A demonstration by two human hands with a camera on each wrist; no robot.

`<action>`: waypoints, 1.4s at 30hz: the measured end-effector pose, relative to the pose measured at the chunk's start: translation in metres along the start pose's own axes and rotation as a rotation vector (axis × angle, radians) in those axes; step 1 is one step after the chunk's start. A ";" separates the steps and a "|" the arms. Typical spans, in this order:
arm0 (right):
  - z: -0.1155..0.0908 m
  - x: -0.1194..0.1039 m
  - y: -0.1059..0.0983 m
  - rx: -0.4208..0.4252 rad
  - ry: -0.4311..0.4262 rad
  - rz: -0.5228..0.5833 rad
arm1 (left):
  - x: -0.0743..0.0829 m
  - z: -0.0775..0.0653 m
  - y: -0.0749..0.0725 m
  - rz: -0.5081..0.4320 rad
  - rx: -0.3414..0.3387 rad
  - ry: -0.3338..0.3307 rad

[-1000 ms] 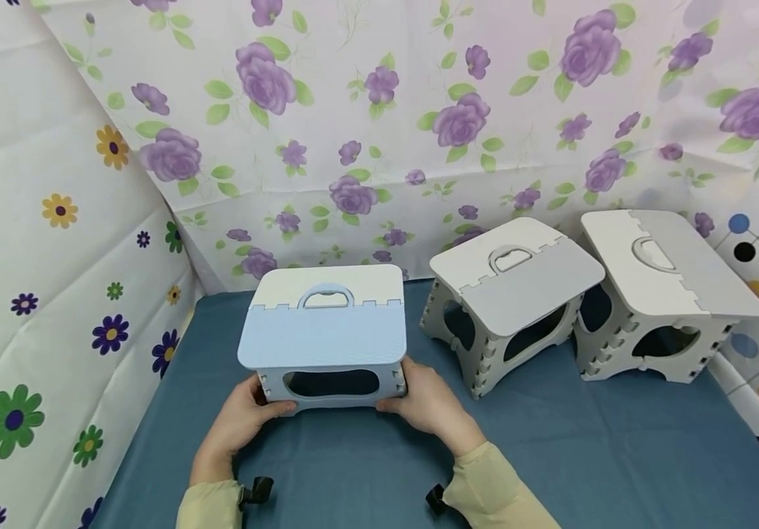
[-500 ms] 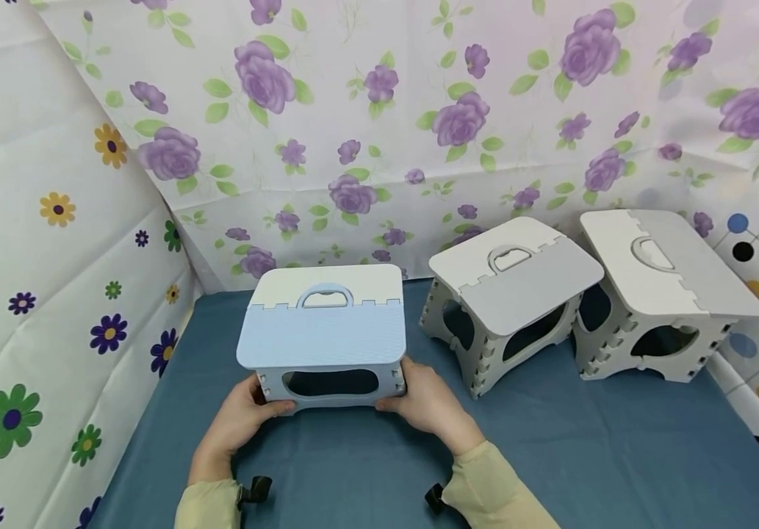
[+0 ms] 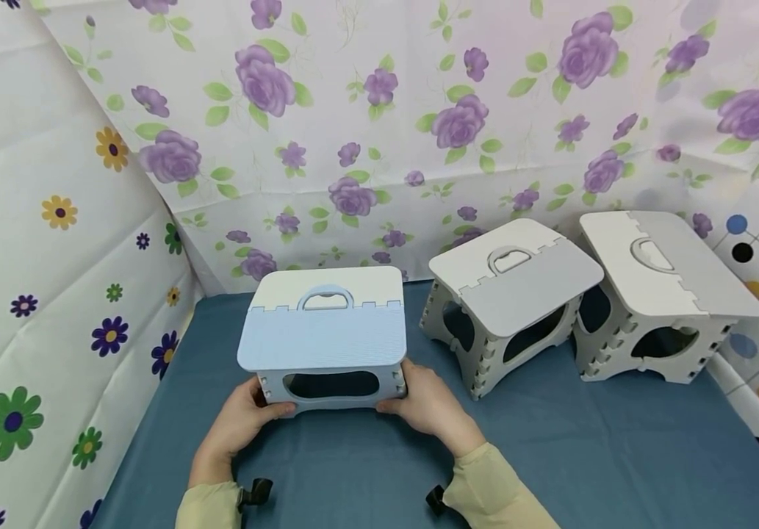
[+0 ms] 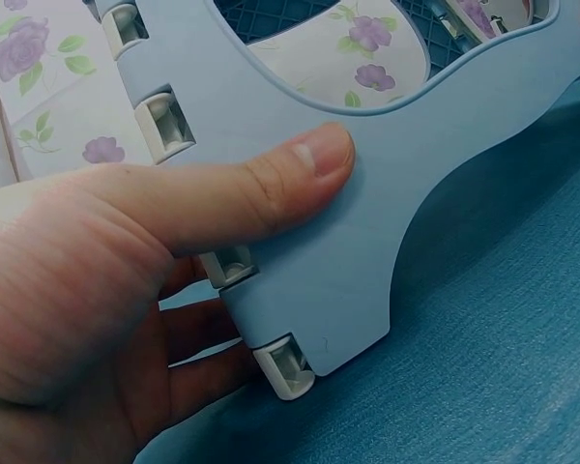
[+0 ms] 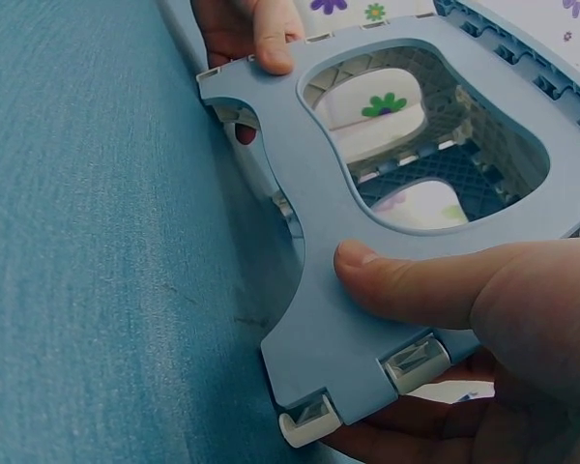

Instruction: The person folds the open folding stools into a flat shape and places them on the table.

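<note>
A blue and white folding step stool (image 3: 326, 334) stands unfolded at the left of the cloth, its carry handle (image 3: 326, 295) set flat in the top. My left hand (image 3: 239, 419) grips its near left leg corner, thumb on the blue front panel (image 4: 367, 232) and fingers behind the hinged edge. On the near right corner my right hand (image 3: 433, 402) does the same; its thumb lies below the oval opening in the right wrist view, where the blue leg panel (image 5: 309, 164) fills the middle. Most fingers of both hands are hidden behind the stool's sides in the head view.
Two grey and white folding stools, one angled (image 3: 518, 275) and one farther right (image 3: 670, 264), stand close together on the right. Blue cloth (image 3: 353, 470) covers the table. A floral curtain (image 3: 366, 147) hangs behind, with patterned sheets (image 3: 55, 279) at the sides.
</note>
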State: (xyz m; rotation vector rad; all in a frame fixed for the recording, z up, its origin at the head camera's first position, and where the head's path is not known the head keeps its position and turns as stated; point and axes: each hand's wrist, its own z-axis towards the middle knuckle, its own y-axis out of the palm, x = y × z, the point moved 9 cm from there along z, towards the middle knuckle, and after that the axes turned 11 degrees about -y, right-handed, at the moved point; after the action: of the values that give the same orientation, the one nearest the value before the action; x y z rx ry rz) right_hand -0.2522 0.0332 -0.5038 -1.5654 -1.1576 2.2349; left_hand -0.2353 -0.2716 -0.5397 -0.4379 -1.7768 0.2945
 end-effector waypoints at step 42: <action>-0.001 -0.001 0.003 -0.015 0.008 -0.015 | 0.001 -0.003 -0.002 0.018 -0.012 0.031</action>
State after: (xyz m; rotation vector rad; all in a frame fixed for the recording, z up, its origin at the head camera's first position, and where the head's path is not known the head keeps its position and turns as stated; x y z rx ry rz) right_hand -0.2506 0.0313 -0.5051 -1.5649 -1.1827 2.2135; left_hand -0.2333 -0.2730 -0.5373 -0.4650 -1.7457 0.2881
